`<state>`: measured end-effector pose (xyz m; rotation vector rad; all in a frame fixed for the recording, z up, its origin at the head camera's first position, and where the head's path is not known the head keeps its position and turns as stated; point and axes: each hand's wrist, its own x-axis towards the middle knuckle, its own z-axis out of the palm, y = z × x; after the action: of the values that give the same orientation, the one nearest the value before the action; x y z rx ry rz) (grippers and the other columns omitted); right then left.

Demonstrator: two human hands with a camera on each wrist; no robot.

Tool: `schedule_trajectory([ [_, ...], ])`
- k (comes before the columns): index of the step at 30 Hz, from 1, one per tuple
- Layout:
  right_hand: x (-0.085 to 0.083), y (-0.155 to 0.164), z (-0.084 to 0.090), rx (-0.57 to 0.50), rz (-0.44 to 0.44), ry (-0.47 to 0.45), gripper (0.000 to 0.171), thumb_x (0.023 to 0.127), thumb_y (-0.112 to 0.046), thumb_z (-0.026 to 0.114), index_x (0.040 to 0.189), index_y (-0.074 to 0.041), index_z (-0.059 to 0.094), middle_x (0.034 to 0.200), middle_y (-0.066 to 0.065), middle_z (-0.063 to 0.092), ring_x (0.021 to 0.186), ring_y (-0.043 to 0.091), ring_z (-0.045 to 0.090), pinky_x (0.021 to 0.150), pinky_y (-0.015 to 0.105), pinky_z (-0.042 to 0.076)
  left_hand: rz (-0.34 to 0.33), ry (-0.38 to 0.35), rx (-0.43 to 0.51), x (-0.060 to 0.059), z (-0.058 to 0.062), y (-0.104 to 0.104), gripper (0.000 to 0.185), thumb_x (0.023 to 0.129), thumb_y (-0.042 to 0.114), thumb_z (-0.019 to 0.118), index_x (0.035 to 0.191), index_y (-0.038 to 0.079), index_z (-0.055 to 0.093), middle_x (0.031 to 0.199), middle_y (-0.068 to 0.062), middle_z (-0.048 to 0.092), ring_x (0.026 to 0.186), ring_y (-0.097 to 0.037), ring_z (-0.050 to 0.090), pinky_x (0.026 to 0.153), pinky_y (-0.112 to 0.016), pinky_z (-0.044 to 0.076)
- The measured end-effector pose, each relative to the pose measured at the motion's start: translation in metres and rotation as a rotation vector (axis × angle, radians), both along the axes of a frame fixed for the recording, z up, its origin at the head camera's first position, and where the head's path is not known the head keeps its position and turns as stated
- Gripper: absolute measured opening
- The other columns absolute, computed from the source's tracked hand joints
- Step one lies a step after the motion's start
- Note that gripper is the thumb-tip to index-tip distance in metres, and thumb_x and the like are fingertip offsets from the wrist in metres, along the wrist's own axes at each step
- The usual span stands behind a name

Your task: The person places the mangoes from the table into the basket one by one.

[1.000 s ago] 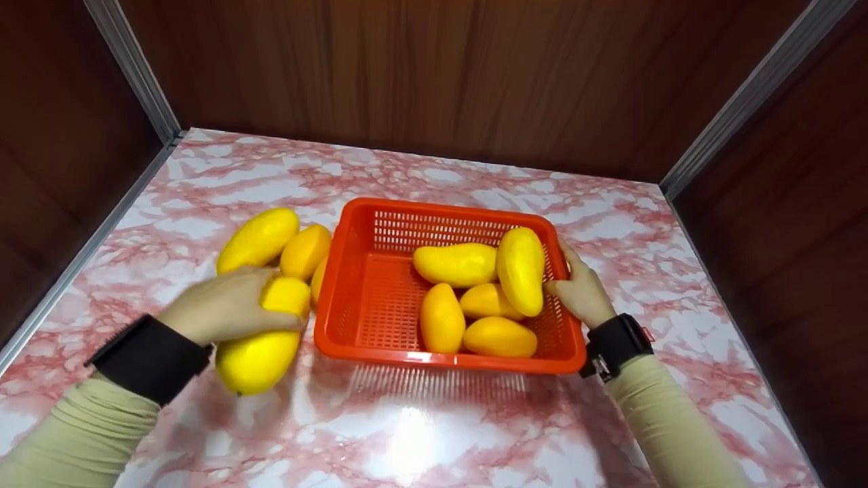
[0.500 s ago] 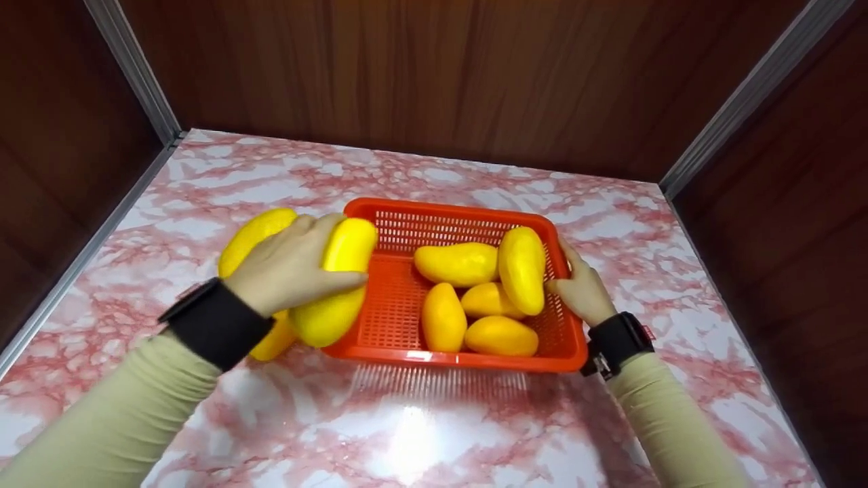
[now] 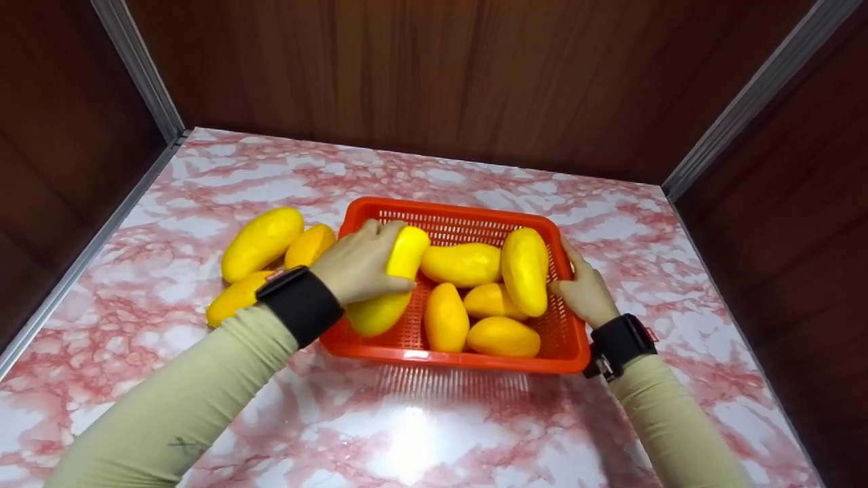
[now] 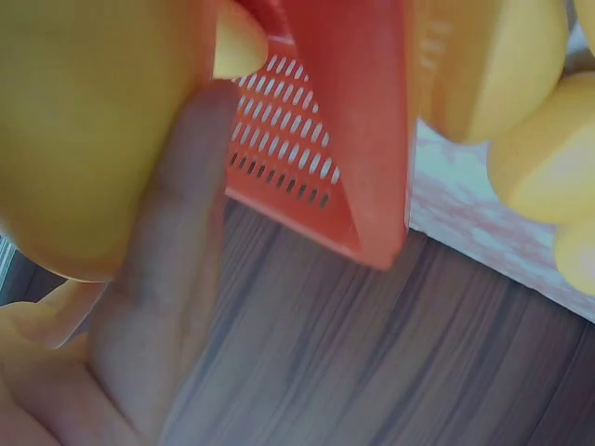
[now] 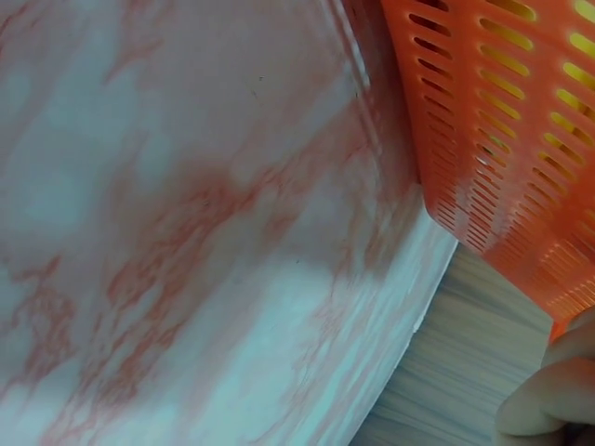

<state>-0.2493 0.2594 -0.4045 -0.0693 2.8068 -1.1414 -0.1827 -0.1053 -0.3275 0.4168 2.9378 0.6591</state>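
The left hand (image 3: 359,264) has its grip wrapped around a yellow mango (image 3: 386,291), held low inside the orange basket (image 3: 434,356) at its left end. The right hand (image 3: 584,293) grips the basket's right rim. Five mangoes (image 3: 475,298) already lie inside; three mangoes (image 3: 261,234) remain on the table (image 3: 420,434), so roughly two-thirds is done.

9 yellow mangoes total: 5 lying in basket (image 3: 468,264), 1 held over its left side (image 3: 390,288), 3 on table by basket's left edge (image 3: 261,234). 1 orange basket (image 3: 447,357). 2 hands, left hand (image 3: 356,264) and right hand (image 3: 584,293).
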Motion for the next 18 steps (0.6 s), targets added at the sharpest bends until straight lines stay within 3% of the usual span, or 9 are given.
schedule_trajectory([
  [9,0.002,-0.002,0.0,-0.013,-0.007,-0.017,0.092,0.08,-0.007,0.059,0.16,-0.024,0.016,0.138,0.029,0.052,0.101,0.035,0.062,0.082,0.037,0.053,-0.025,-0.059,-0.017,-0.009,-0.024,0.006,0.092,0.082,0.045,0.076,0.153,0.009,0.031,0.138,-0.024,0.044,0.109,-0.039,0.057,0.097,-0.05,0.049],
  [18,0.0,0.0,0.001,0.061,-0.001,0.015,0.092,0.079,-0.008,0.059,0.16,-0.02,0.017,0.131,0.031,0.056,0.096,0.034,0.061,0.082,0.038,0.052,-0.058,-0.049,-0.031,-0.008,-0.044,0.004,0.084,0.082,0.046,0.076,0.147,0.007,0.039,0.128,-0.021,0.053,0.103,-0.036,0.058,0.095,-0.049,0.049],
])
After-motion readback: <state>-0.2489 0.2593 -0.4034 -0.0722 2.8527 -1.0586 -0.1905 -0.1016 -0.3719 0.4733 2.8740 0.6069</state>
